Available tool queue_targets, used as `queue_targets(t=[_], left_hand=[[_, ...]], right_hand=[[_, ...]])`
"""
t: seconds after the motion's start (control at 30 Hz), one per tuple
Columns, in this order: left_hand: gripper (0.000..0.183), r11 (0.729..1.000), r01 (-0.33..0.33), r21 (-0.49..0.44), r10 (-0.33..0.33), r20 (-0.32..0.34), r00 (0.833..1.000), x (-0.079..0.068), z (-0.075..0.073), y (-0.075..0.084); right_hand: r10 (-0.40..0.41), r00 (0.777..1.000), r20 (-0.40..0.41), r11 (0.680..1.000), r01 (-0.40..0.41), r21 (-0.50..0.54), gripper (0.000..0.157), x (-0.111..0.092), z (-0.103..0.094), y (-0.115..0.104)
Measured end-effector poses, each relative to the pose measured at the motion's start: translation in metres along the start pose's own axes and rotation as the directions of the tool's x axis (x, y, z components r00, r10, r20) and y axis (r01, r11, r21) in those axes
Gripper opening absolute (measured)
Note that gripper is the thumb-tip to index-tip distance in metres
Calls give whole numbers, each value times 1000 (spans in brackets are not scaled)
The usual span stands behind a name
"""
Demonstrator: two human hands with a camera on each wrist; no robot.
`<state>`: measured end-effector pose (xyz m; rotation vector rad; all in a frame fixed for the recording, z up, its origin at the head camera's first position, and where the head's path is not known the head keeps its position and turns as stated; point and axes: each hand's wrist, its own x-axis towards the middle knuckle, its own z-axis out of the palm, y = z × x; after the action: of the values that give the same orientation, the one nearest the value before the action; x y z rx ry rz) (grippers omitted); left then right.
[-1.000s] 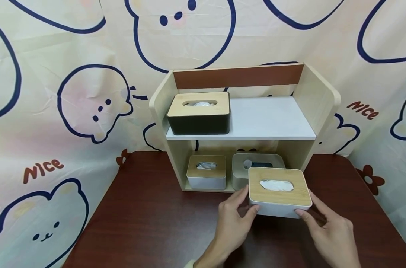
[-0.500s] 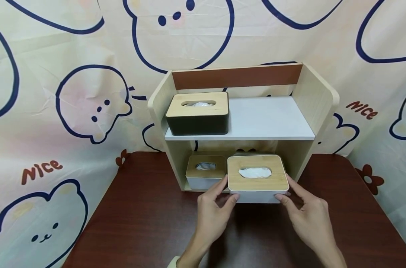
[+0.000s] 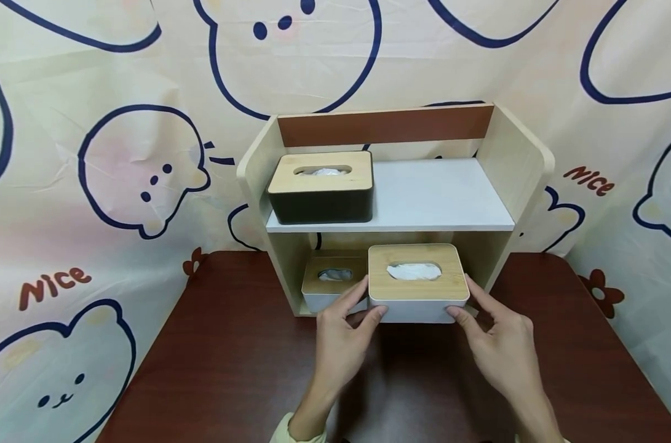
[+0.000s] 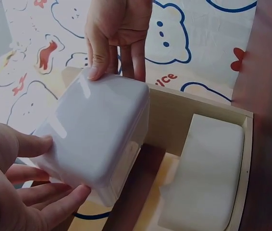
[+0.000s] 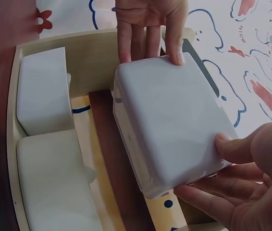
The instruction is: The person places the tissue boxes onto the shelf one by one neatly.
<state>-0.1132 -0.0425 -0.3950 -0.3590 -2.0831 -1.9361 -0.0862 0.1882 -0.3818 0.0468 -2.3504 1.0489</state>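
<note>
A white tissue box with a light wooden lid [image 3: 412, 271] is off the table in front of the shelf unit's lower compartment. My left hand [image 3: 343, 335] grips its left end, thumb on the front side. At the opposite end my right hand [image 3: 504, 347] holds it the same way. Both wrist views look at the smooth white underside of the box [image 4: 92, 125], between thumbs and fingertips. A smaller white tissue box with a wooden lid [image 3: 334, 280] sits on the lower left. Beside it, the pale box [image 5: 54, 183] appears in the right wrist view but is hidden in the head view.
The two-level shelf unit [image 3: 526, 160] stands at the back of the dark wooden table [image 3: 230, 369]. A black tissue box with a wooden lid [image 3: 321, 191] occupies the left of the white upper shelf [image 3: 440, 191]. Behind hangs a cartoon-bear cloth [image 3: 147, 74].
Both hands have carried the white tissue box left and away from me, toward the lower compartment. It now covers the pale box that showed earlier. The head view has shifted slightly.
</note>
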Motion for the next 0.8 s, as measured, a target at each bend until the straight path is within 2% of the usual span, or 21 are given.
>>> queue_targets(t=[0.3, 0.53, 0.8], left_hand=[[56, 1000, 3, 7, -3, 21, 1000, -2, 0, 3], [57, 1000, -2, 6, 2, 15, 1000, -3, -2, 6], [57, 1000, -12, -23, 12, 18, 1000, -6, -5, 13]], right_hand=[[0, 1000, -28, 1000, 0, -4, 63, -6, -6, -2], [-38, 999, -28, 998, 39, 38, 62, -4, -8, -2], [-31, 999, -15, 999, 31, 22, 64, -6, -13, -9]])
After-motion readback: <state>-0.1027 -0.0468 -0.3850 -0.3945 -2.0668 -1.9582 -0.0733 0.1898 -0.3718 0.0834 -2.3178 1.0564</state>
